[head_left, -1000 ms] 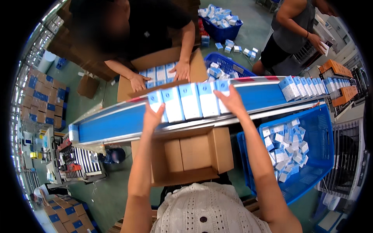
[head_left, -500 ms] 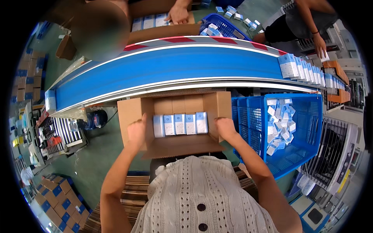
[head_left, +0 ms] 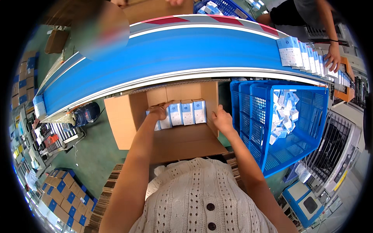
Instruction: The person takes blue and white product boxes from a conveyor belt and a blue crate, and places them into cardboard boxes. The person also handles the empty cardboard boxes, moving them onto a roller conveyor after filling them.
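An open cardboard carton (head_left: 182,145) sits in front of me with its flaps folded out. Inside it, against the far wall, stands a row of several white-and-blue small boxes (head_left: 187,113). My left hand (head_left: 158,112) reaches over the left end of that row, fingers stretched out across the box tops and partly covering them. At the carton's right side, my right hand (head_left: 222,119) has its fingers curled at the wall's edge, thumb up; part of its grip is hidden.
Beyond the carton runs a blue conveyor belt (head_left: 167,52). White-and-blue boxes (head_left: 290,52) line its right end, where another person's hand (head_left: 333,58) touches them. Blue crates (head_left: 268,128) stand at right, the front one holding loose boxes. Stacked cartons (head_left: 64,190) lie at lower left.
My left hand has moved from the carton's left wall onto the boxes inside. My right hand stays at the right side. The view has shifted, and the other person's hand is lower on the boxes.
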A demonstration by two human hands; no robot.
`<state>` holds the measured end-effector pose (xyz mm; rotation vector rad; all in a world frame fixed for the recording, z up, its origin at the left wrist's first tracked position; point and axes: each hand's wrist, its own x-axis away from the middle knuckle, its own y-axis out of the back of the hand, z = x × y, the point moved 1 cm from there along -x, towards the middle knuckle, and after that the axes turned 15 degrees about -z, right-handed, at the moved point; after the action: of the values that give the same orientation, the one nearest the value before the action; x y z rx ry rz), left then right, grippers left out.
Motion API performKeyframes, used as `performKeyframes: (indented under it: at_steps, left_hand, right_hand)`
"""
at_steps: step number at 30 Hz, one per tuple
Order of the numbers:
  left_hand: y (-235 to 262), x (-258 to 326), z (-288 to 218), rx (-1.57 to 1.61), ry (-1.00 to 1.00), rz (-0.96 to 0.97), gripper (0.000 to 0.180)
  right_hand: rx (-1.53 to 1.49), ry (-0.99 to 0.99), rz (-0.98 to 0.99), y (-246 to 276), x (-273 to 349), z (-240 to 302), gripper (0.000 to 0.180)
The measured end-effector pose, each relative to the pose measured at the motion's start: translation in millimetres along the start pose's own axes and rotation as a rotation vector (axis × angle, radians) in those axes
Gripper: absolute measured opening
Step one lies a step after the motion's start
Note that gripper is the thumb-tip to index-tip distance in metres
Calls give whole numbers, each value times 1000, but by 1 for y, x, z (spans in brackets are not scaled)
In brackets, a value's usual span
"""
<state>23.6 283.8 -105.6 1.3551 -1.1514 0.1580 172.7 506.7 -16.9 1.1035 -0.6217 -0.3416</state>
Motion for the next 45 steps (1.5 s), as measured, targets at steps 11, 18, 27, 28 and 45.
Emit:
performKeyframes:
  at_steps: [11,18,27,28,45]
  left_hand:
    - [26,-41,-93,70,-343,74,54]
    - [57,-25,-51,240,-290,-309,45]
    - [128,94,-5,765,-159,-441,25]
    - [136,102,-10,873,-145,-436,25]
    - [254,20,4,611,208,-945,83]
  right_hand:
    - [-26,44,-16,-5,-2,13,20]
    - [-105,106,-108,-22,-5,9,24]
    - [-139,401,-275,150,-68,-26,19]
    - [-146,303,-451,184,-94,-47,15]
    - [-349,290,-383,171,-194,41,73]
